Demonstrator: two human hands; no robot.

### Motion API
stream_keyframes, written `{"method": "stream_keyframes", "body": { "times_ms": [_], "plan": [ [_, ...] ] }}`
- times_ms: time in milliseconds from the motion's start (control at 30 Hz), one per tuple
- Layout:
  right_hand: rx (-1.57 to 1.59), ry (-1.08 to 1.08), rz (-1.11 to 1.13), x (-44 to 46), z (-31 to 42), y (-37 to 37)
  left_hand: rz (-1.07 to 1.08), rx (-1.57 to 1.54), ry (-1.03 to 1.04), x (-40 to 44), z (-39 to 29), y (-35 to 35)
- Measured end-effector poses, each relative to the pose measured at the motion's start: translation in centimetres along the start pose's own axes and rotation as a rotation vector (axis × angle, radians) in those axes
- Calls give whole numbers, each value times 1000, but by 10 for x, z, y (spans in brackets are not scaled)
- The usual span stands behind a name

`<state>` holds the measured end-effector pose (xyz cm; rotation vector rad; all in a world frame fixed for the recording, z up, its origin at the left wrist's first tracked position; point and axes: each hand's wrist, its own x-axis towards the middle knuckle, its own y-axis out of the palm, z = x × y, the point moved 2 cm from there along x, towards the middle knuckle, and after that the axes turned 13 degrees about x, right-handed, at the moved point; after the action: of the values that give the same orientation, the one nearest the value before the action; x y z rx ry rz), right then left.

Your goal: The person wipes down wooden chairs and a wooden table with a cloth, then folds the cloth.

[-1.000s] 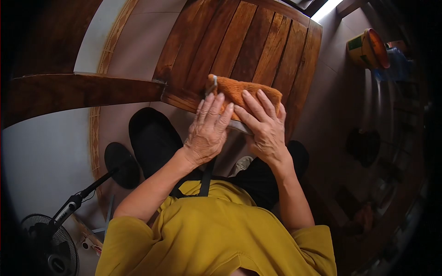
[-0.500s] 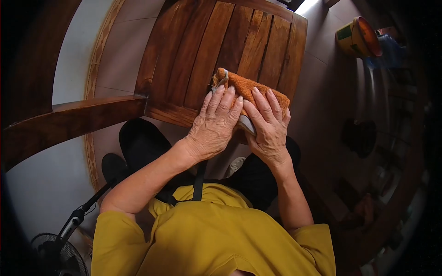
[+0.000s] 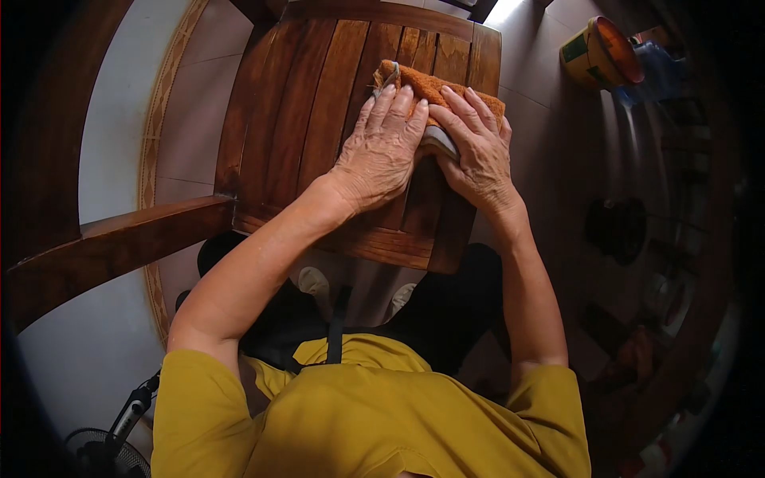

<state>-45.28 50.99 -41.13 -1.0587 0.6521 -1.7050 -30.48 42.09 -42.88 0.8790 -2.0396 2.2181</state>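
Observation:
An orange terry cloth point(image 3: 446, 89), folded thick with a greyish underside, lies on the slatted wooden seat point(image 3: 319, 80). My left hand point(image 3: 381, 151) rests flat over the cloth's left part, its fingers stretched out towards the far edge. Beside it, my right hand point(image 3: 478, 151) presses on the right part with fingers extended and slightly spread. The two hands are close together, and a grey fold of the cloth shows between them. My palms hide the cloth's near side.
A curved wooden armrest point(image 3: 127, 239) joins the seat at the left. On the tiled floor at the upper right stands a yellow bucket point(image 3: 580, 56) with an orange inside. A fan point(image 3: 107, 450) is at the lower left. Dark clutter lies along the right side.
Both hands and the cloth have slid forward over the seat, away from my body. More of the seat's near edge now shows, and the view has shifted slightly.

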Motion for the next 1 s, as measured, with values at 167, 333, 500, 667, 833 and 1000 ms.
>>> {"method": "stream_keyframes", "body": {
  "times_ms": [167,333,500,667,833,1000],
  "plan": [
    [-24,-9,-22,24,-26,1,-21,16,0,29,11,14],
    [-64,-40,-94,-14,-19,38,-57,108,73,-13,8,35],
    [-68,-12,-158,-11,-7,59,0,164,43,-23,19,45],
    [-47,-24,-164,-11,64,71,89,206,-59,-70,36,-11],
    [22,104,-111,0,75,74,121,212,-140,-72,43,-12],
    [30,167,-82,0,89,75,194,194,-162,-77,45,-26]
  ]
}}
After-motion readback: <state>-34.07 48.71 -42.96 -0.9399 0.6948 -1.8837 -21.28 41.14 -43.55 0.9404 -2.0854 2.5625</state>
